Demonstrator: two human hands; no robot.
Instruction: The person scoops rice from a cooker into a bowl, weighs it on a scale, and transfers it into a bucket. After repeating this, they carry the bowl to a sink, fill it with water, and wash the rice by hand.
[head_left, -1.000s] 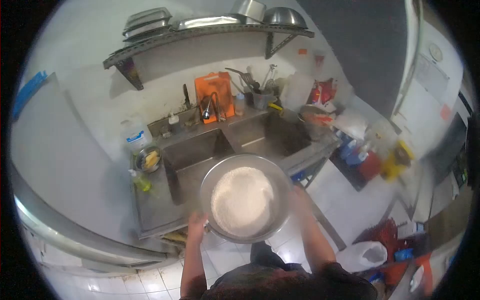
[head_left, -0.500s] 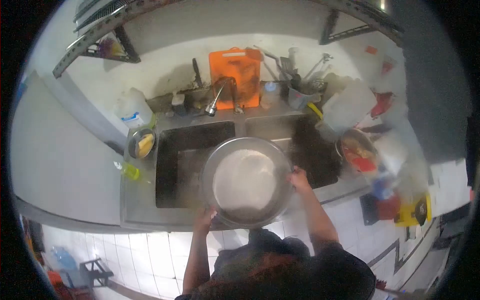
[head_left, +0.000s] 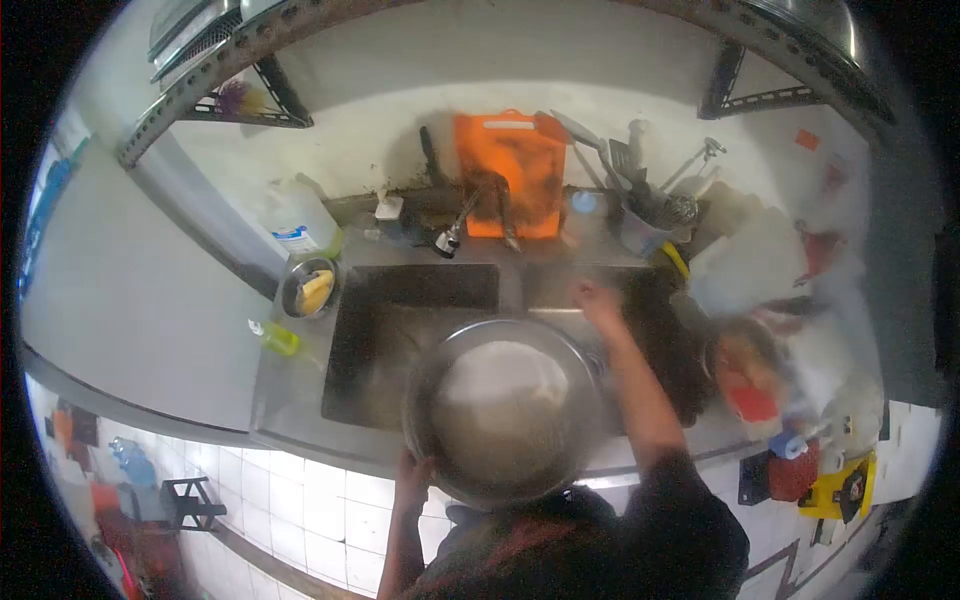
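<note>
The bowl (head_left: 424, 400) looked like smooth metal, softly shiny along its rim. At twelve o'clock from it leaned a matt orange plastic cutting board (head_left: 512, 172) (darkly smudged, I noticed); at eight, glossy white tiles (head_left: 310, 500); at six, a dull black cloth shirt (head_left: 560, 550).

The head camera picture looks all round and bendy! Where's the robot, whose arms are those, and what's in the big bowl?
There's no robot here, just a person using bare hands. The camera sits on their head and looks forward and down, so you see almost what they see. Its lens probably sees very wide, which makes things look bent.

The left hand holds the edge of the big metal bowl. Something pale is inside, but it's too blurry to say what. The right hand is off the bowl, reaching over the double sink. Around the sink are an orange board, a green bottle and a small bowl with yellow pieces.
</note>
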